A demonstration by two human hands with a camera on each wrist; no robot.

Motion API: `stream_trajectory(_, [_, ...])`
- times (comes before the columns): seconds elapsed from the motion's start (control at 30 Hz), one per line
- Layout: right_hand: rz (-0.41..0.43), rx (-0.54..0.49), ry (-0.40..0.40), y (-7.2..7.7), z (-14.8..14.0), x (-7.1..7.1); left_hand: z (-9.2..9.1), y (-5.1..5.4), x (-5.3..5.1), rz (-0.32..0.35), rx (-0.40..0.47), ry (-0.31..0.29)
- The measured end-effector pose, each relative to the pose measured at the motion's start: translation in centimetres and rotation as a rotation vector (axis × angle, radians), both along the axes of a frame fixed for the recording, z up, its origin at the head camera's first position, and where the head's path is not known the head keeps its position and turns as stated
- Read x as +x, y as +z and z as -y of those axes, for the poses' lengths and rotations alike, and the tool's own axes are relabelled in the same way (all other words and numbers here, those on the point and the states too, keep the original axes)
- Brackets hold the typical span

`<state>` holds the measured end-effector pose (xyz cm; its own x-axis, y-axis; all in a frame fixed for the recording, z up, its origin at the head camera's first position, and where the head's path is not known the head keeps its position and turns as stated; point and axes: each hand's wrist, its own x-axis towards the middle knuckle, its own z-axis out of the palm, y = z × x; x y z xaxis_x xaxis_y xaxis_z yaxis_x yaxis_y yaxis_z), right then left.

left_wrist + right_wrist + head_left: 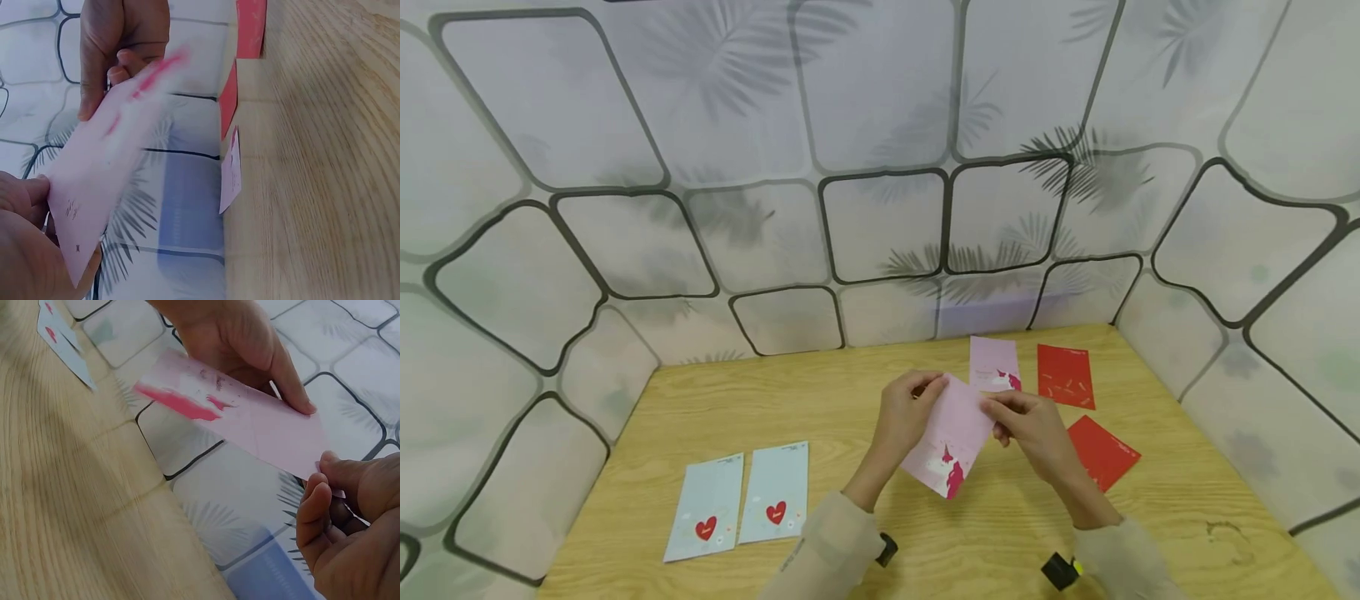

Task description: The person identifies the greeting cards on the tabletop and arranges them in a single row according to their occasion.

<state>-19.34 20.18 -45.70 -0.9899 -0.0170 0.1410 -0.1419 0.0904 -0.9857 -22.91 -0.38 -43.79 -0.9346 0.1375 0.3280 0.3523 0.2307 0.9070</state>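
A pink card (pixel 953 433) with a white and magenta print is held up above the wooden table, tilted. My left hand (pixel 908 410) pinches its upper left corner between thumb and fingers. At the card's upper right edge, my right hand (pixel 1028 429) pinches it with thumb and index finger. In the left wrist view the pink card (pixel 100 156) spans both hands, its printed end blurred. The right wrist view shows the right thumb and fingers on a corner of the card (pixel 269 428). A second pink card (pixel 994 358) lies on the table behind, partly hidden.
Two red cards lie at the right, the upper red card (pixel 1066 377) apart from the lower red card (pixel 1105 450), which the right arm partly covers. Two light blue cards with red hearts, a left one (pixel 700 492) and a right one (pixel 782 475), lie on the table (pixel 715 408).
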Motion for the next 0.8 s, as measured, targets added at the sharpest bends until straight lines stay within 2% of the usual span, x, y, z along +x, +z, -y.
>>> stream_trajectory(0.33, [0.005, -0.062, -0.069, 0.5, 1.8, -0.5, 0.9, -0.3, 0.0, -0.042, 0.123, 0.054])
stream_trajectory(0.57, [0.002, -0.105, -0.066, 0.9, 3.1, -0.7, 1.8, -0.2, -0.1, 0.009, 0.194, 0.122])
stream_trajectory(0.8, [-0.012, -0.218, -0.026, 1.0, 4.6, -1.1, 3.4, 0.0, 0.3, 0.051, 0.235, 0.166])
